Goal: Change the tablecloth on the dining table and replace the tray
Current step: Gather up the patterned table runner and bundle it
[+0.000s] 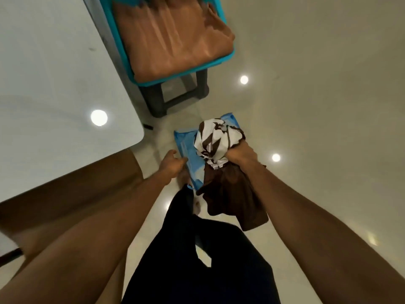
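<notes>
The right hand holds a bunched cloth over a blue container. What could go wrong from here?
1. The brown end of the patterned cloth hangs loose below the right hand, close to the person's legs; it may drag or be stepped on.
2. The left hand grips only one edge of the blue container; pushing the cloth in might tip it or pull it free.

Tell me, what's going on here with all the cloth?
A person stands beside a white table, looking down. Their right hand grips a bunched brown-and-white cloth, while the left hand holds the edge of a light blue tray that shows behind the cloth. Nearby, an orange cloth lies in a teal bin on a grey stool, not yet spread on the table.
</notes>
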Motion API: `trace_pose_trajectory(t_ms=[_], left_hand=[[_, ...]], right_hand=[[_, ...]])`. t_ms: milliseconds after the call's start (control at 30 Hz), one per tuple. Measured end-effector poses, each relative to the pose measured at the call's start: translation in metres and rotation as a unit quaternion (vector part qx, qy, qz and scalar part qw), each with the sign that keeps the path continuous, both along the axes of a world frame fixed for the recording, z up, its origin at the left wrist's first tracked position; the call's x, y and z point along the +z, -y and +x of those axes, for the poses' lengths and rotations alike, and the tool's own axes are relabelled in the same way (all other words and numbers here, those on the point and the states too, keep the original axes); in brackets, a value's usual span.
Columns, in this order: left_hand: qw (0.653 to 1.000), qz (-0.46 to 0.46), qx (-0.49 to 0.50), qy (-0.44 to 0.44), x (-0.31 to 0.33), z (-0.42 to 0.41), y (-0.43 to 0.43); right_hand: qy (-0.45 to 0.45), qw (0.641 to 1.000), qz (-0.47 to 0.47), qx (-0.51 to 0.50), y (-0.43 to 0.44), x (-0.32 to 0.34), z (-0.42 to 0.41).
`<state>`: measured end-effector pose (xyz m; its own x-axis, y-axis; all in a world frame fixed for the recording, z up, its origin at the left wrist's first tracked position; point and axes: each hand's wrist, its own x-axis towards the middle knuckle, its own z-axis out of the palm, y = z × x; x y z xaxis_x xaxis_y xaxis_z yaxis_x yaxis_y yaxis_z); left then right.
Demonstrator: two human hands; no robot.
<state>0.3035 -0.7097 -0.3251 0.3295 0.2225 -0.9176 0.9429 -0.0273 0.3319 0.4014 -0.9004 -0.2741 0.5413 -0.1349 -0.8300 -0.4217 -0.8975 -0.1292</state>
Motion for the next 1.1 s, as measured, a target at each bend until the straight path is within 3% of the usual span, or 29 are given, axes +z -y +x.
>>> trace_pose_trajectory(t_ms=[167,333,533,733,900,1000,1100], left_hand=[[0.999,-0.031,0.034,0.018,-0.043,0.017,0.009],[0.993,0.069,0.07,0.065,-0.069,0.014,0.015],[0.986,0.102,0.104,0.082,-0.094,0.009,0.018],[0.982,0.092,0.154,0.067,-0.113,0.001,0.005],[0.985,0.102,0.126,0.058,-0.105,0.003,0.011],[0.985,0.116,0.115,0.051,-0.101,0.003,0.017],[0.977,0.177,0.11,0.035,-0.096,0.004,0.023]], right_hand=[[-0.108,0.981,-0.078,0.142,-0.027,-0.06,0.04],[-0.1,0.967,-0.084,0.219,-0.053,-0.125,0.055],[-0.115,0.983,0.043,0.137,-0.08,-0.19,0.071],[-0.046,0.949,0.077,0.303,-0.047,-0.187,0.073],[-0.066,0.953,0.103,0.276,-0.005,-0.167,0.068],[0.008,0.963,0.145,0.229,0.01,-0.15,0.067],[0.228,0.932,0.15,0.238,0.024,-0.133,0.066]])
